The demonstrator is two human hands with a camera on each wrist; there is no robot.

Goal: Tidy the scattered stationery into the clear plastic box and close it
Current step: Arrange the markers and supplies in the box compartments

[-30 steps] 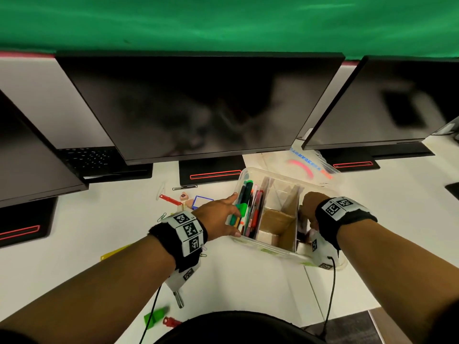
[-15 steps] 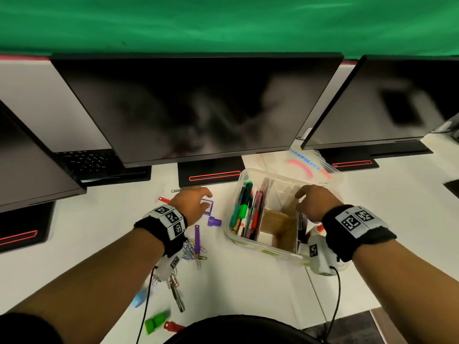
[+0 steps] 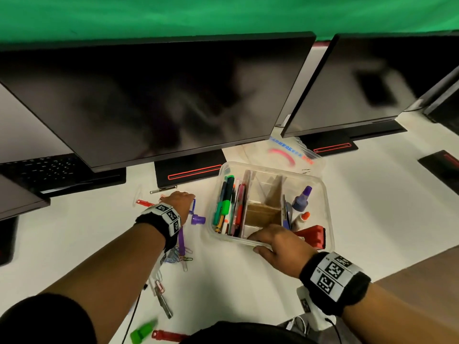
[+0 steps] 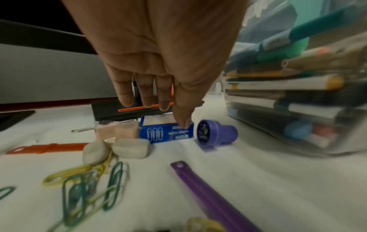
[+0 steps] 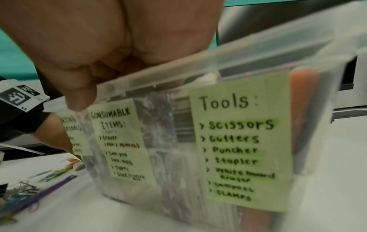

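Observation:
The clear plastic box [image 3: 327, 214] stands open on the white desk, with pens [image 3: 228, 204] in its left section, cardboard dividers [image 3: 263, 214] in the middle, and an ink bottle [image 3: 301, 201] and red stapler [image 3: 314, 235] on the right. My right hand [image 3: 255, 242] grips its near rim, thumb on the labelled front wall [image 5: 218, 141]. My left hand [image 3: 182, 202] hovers over a blue paper-clip box [image 4: 166, 132]. Its fingers [image 4: 147, 100] hang straight and its thumb tip touches the box top. A purple stamp [image 4: 216, 133] lies just right of it.
The clear lid [image 3: 285, 152] lies behind the box. Erasers [image 4: 131, 148], a red strip [image 4: 47, 148], a purple strip [image 4: 214, 199] and loose paper clips [image 4: 89, 188] lie under my left arm. A green item [image 3: 141, 332] sits by the front edge. Monitors [image 3: 159, 100] wall off the back.
My left hand left the pens in the box and moved left to the paper-clip box. My right hand shifted from the box's right side to its near rim.

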